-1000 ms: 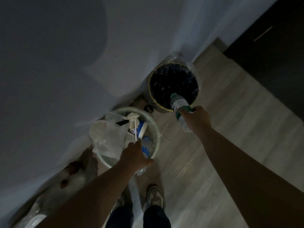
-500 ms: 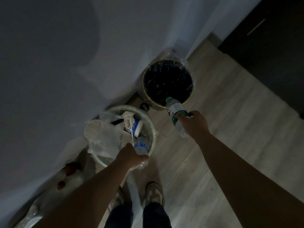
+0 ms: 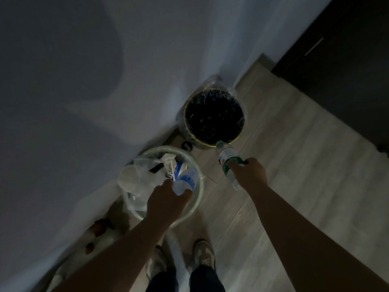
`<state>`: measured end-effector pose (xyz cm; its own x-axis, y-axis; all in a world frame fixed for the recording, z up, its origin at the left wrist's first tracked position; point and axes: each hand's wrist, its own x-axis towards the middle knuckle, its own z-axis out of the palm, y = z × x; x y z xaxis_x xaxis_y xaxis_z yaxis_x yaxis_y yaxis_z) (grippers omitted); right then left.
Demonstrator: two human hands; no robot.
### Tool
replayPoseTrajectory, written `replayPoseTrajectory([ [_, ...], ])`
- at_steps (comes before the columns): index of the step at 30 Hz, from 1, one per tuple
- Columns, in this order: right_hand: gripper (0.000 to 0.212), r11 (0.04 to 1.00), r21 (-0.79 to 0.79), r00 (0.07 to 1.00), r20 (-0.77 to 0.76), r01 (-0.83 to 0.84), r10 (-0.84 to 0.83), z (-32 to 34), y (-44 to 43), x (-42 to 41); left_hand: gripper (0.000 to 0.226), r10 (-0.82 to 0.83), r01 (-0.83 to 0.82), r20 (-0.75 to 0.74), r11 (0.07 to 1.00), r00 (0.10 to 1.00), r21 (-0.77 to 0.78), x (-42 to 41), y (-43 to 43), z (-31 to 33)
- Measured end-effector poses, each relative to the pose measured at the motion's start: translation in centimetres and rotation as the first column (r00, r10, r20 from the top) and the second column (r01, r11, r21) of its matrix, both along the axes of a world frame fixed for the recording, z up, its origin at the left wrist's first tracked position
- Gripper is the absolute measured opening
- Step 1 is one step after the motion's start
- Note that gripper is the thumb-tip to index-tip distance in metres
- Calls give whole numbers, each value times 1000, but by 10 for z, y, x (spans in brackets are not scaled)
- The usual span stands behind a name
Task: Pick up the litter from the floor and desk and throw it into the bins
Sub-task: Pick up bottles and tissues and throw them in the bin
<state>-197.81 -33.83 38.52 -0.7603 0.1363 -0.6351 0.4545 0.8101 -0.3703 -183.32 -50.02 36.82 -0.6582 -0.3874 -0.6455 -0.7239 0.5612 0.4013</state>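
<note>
- Bottles are the litter here, one in each hand in the head view: a blue-labelled bottle (image 3: pixel 186 181) in your left hand (image 3: pixel 166 199) and a green-labelled bottle (image 3: pixel 228 160) in your right hand (image 3: pixel 249 173).
- Both look like thin clear plastic and seem empty. Expect them to be light, easily dented and a little slick, so a wrap round the labelled body should serve better than a pinch at the neck.
- Your left hand's fingers curl round the lower end of the blue-labelled bottle and hold it over the pale bin (image 3: pixel 166 147), which has crumpled tissue and a clear bag in it.
- Your right hand wraps the green-labelled bottle round its middle. Its cap points away from you and overlaps the near rim of the dark bin (image 3: pixel 184 121), while its body hangs over the wooden floor (image 3: pixel 294 165), just short of that bin.
- The left bottle looks placed to drop. The right one probably needs a little more reach forward before you let go.
</note>
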Motion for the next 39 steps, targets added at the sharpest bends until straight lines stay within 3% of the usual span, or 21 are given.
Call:
replayPoseTrajectory([
  [3,50,1000,6,1000,6,28,-28,18,-5,-1,37,69,-63,-96,996,993,68,-14,-11,29],
  [6,49,1000,-11,1000,14,16,-16,28,-6,-9,33,174,-175,-149,985,973,5,-38,-18,52],
  [9,49,1000,-17,999,30,22,-21,29,-6,-25,32,118,-122,-196,992,974,-10,-66,-22,59],
  [11,49,1000,-11,1000,16,26,-26,25,-6,-39,39,37,-42,-187,999,982,-26,-91,-23,53],
  [15,46,1000,-16,1000,21,18,-18,7,2,-68,46,98,-106,-219,994,971,-23,-137,-18,29],
  [20,48,1000,-12,998,55,-10,10,-15,14,-92,51,110,-121,-157,990,981,-65,-180,-11,-6],
  [24,48,1000,-15,998,67,-18,19,-27,19,-102,64,-83,77,-20,974,996,-212,-191,-7,-18],
  [27,48,999,20,996,75,-46,45,-31,19,-112,42,-137,128,-28,969,990,-212,-190,-8,-15],
  [31,55,991,82,993,54,-110,106,-34,9,-130,41,-337,315,-104,930,936,-188,-177,-20,-10],
  [35,54,979,101,984,0,-179,180,-37,-7,-149,42,-352,346,-18,927,936,-149,-172,-29,-8],
  [39,54,942,171,952,-54,-289,302,-28,-17,-159,39,-403,399,26,892,915,-213,-166,-31,0],
])
